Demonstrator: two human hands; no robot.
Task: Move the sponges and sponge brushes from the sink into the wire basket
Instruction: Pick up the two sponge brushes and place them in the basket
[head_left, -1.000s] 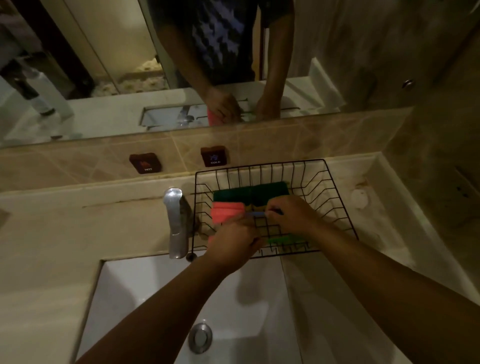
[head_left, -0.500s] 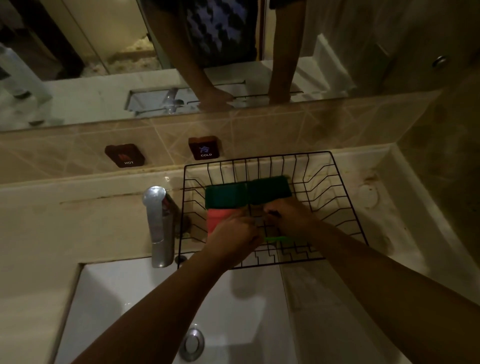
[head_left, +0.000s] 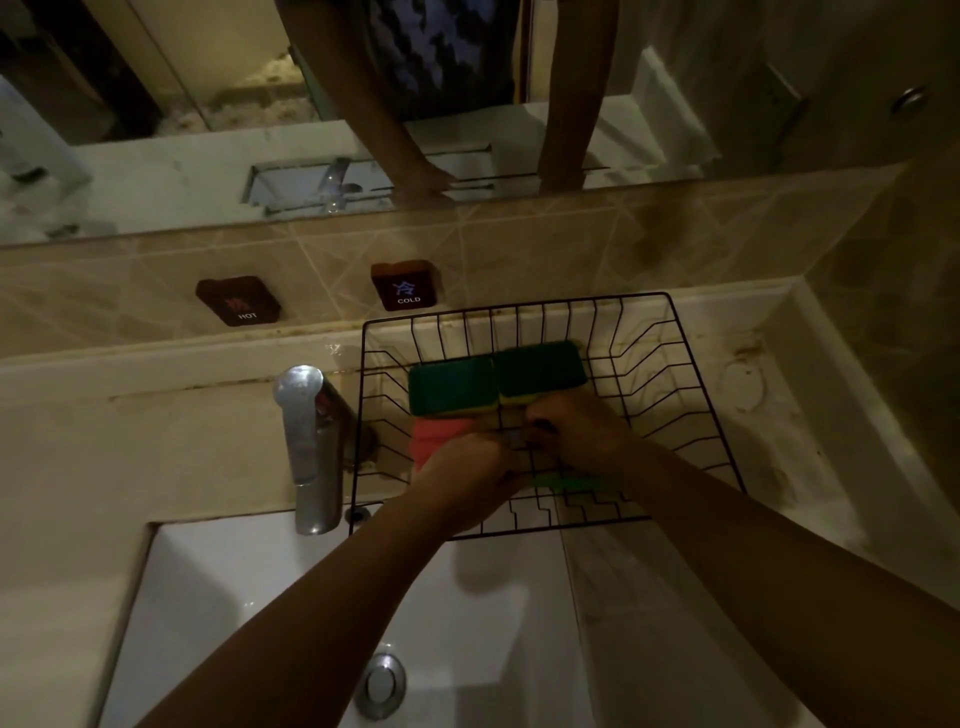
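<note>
Since half a second ago your left hand (head_left: 470, 480) sits lower over the pink sponge (head_left: 436, 441), covering more of it. Both hands stay inside the wire basket (head_left: 691, 415) on the counter (head_left: 156, 441), knuckles almost meeting; your right hand (head_left: 576, 431) pinches something small and dark, too dim to identify. Whether your left hand grips the sponge, you cannot tell. Two green sponges (head_left: 498, 376) lie side by side behind them. The sink (head_left: 234, 597) holds no sponge in view.

- One head view only, looking steeply down and forward, close over the sink (head_left: 291, 597) and basket (head_left: 691, 374).
- A mirror (head_left: 156, 104) fills its top edge.
</note>
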